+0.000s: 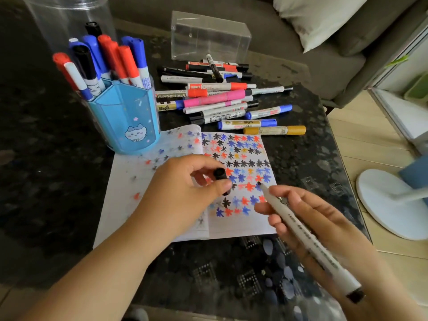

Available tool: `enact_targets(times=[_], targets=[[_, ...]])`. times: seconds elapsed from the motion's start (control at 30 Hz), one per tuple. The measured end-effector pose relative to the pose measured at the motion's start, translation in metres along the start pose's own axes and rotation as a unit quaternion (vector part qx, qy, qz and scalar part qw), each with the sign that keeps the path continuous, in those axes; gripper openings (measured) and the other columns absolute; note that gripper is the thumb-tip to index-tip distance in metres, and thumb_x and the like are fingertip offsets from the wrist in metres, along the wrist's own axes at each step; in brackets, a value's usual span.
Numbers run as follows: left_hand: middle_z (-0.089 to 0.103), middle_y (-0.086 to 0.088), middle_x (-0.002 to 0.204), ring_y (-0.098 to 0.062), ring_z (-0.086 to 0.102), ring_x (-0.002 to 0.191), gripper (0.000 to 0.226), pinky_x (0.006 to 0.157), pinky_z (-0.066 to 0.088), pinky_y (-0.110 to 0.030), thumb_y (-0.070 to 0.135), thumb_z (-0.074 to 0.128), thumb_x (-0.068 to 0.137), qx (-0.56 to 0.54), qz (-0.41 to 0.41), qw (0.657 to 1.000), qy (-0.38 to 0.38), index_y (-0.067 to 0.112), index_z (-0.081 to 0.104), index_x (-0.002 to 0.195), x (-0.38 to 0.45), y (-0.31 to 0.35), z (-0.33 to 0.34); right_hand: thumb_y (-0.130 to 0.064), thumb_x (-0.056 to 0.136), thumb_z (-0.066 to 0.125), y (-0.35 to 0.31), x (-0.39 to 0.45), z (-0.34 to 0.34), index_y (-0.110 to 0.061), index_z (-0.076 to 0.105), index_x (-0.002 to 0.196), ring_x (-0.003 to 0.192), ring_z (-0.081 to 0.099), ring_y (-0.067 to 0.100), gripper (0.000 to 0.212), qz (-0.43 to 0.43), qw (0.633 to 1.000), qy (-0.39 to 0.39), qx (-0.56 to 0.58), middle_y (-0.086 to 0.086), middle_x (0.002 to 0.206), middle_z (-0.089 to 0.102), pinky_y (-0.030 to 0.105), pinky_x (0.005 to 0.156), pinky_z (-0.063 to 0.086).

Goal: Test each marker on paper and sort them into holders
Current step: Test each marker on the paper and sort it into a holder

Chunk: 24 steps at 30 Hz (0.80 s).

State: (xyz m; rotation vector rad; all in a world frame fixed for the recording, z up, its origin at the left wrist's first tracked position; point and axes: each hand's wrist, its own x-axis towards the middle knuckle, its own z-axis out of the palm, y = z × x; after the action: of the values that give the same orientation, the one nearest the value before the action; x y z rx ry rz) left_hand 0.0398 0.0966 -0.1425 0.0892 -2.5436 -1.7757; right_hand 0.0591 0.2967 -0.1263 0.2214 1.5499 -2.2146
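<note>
An open notebook (240,225) lies on the dark table, its right page covered in red, blue and black star marks. My right hand (308,218) holds an uncapped black marker (301,232), its tip just above the page's right side. My left hand (183,191) pinches the marker's black cap (220,173) over the page. A blue holder (129,117) with a cat picture stands at the left, filled with several red, blue and black markers. A pile of loose markers (222,98) lies behind the notebook. A clear box (208,35) stands farther back.
A tall clear cylinder (67,19) rises behind the blue holder. A grey sofa with a pale cushion (317,17) sits beyond the table. To the right, past the table's edge, a white fan base (384,202) rests on the wooden floor.
</note>
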Motion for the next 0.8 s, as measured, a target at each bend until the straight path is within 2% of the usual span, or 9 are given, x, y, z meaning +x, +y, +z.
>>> enact_targets(times=[0.07, 0.13, 0.2, 0.27, 0.37, 0.47, 0.6, 0.7, 0.8], targets=[[0.065, 0.020, 0.069, 0.005, 0.056, 0.074, 0.018, 0.062, 0.038, -0.002, 0.025, 0.077, 0.071, 0.044, 0.018, 0.999, -0.010, 0.038, 0.067, 0.079, -0.002, 0.002, 0.007, -0.011, 0.043, 0.089, 0.003, -0.002, -0.010, -0.004, 0.076, 0.087, 0.061, 0.070, 0.019, 0.046, 0.017, 0.997, 0.028, 0.070, 0.028, 0.088, 0.069, 0.019, 0.052, 0.055], [0.063, 0.022, 0.072, 0.007, 0.055, 0.081, 0.018, 0.065, 0.038, -0.001, 0.027, 0.078, 0.071, 0.078, 0.032, 0.996, -0.017, 0.038, 0.067, 0.079, -0.003, 0.003, 0.014, -0.003, 0.048, 0.071, 0.005, -0.001, -0.011, -0.006, 0.076, 0.080, 0.059, 0.068, 0.017, 0.032, 0.005, 0.995, 0.051, 0.087, 0.024, 0.080, 0.069, 0.018, 0.050, 0.054], [0.061, 0.024, 0.072, 0.007, 0.055, 0.082, 0.016, 0.067, 0.039, -0.004, 0.028, 0.078, 0.070, 0.108, 0.045, 0.993, -0.021, 0.036, 0.069, 0.081, -0.003, 0.003, 0.020, -0.004, 0.062, 0.065, 0.008, 0.001, -0.008, -0.004, 0.072, 0.083, 0.061, 0.065, 0.015, 0.022, -0.014, 0.997, 0.047, 0.052, 0.019, 0.076, 0.068, 0.018, 0.054, 0.054], [0.059, 0.023, 0.071, 0.004, 0.056, 0.075, 0.019, 0.068, 0.041, -0.008, 0.028, 0.079, 0.070, 0.131, 0.053, 0.990, -0.025, 0.032, 0.071, 0.086, -0.001, 0.003, 0.024, -0.015, 0.077, 0.061, 0.013, 0.004, -0.008, -0.003, 0.064, 0.087, 0.058, 0.059, 0.015, 0.015, -0.062, 0.991, 0.072, -0.093, 0.012, 0.072, 0.067, 0.019, 0.053, 0.051], [0.053, 0.025, 0.067, 0.004, 0.056, 0.072, 0.023, 0.065, 0.039, -0.006, 0.027, 0.079, 0.070, 0.172, 0.067, 0.982, -0.031, 0.029, 0.072, 0.092, 0.001, 0.002, 0.029, -0.022, 0.088, 0.058, 0.020, 0.012, -0.012, -0.008, 0.062, 0.081, 0.052, 0.047, 0.015, 0.016, -0.121, 0.942, 0.129, -0.285, 0.002, 0.057, 0.060, 0.025, 0.048, 0.038], [0.058, 0.020, 0.070, -0.002, 0.059, 0.071, 0.024, 0.061, 0.039, -0.007, 0.029, 0.078, 0.071, 0.195, 0.072, 0.977, -0.039, 0.030, 0.072, 0.094, 0.001, 0.000, 0.033, -0.013, 0.089, 0.060, 0.024, 0.019, -0.015, -0.006, 0.056, 0.075, 0.048, 0.043, 0.011, 0.016, -0.142, 0.930, 0.143, -0.308, 0.006, 0.053, 0.053, 0.020, 0.044, 0.033], [0.060, 0.014, 0.075, -0.005, 0.059, 0.071, 0.025, 0.061, 0.036, -0.005, 0.030, 0.078, 0.071, 0.214, 0.089, 0.972, -0.034, 0.028, 0.073, 0.096, 0.003, -0.003, 0.037, -0.029, 0.079, 0.061, 0.031, 0.021, -0.016, -0.004, 0.046, 0.069, 0.045, 0.038, 0.011, 0.031, -0.184, 0.912, 0.138, -0.340, 0.021, 0.058, 0.051, 0.020, 0.041, 0.029], [0.054, 0.019, 0.070, 0.002, 0.053, 0.064, 0.024, 0.063, 0.037, -0.002, 0.029, 0.079, 0.069, 0.211, 0.102, 0.971, -0.038, 0.025, 0.074, 0.093, 0.004, -0.005, 0.038, -0.029, 0.080, 0.059, 0.035, 0.022, -0.016, -0.008, 0.047, 0.067, 0.043, 0.040, 0.008, 0.027, -0.194, 0.897, 0.126, -0.376, 0.016, 0.056, 0.054, 0.018, 0.041, 0.031], [0.052, 0.018, 0.066, -0.001, 0.052, 0.060, 0.023, 0.070, 0.033, 0.001, 0.027, 0.080, 0.067, 0.209, 0.110, 0.971, -0.037, 0.022, 0.075, 0.088, 0.005, -0.007, 0.037, -0.032, 0.079, 0.059, 0.040, 0.025, -0.015, -0.016, 0.046, 0.067, 0.045, 0.045, 0.017, 0.024, -0.201, 0.885, 0.127, -0.401, 0.009, 0.054, 0.056, 0.028, 0.043, 0.035]])
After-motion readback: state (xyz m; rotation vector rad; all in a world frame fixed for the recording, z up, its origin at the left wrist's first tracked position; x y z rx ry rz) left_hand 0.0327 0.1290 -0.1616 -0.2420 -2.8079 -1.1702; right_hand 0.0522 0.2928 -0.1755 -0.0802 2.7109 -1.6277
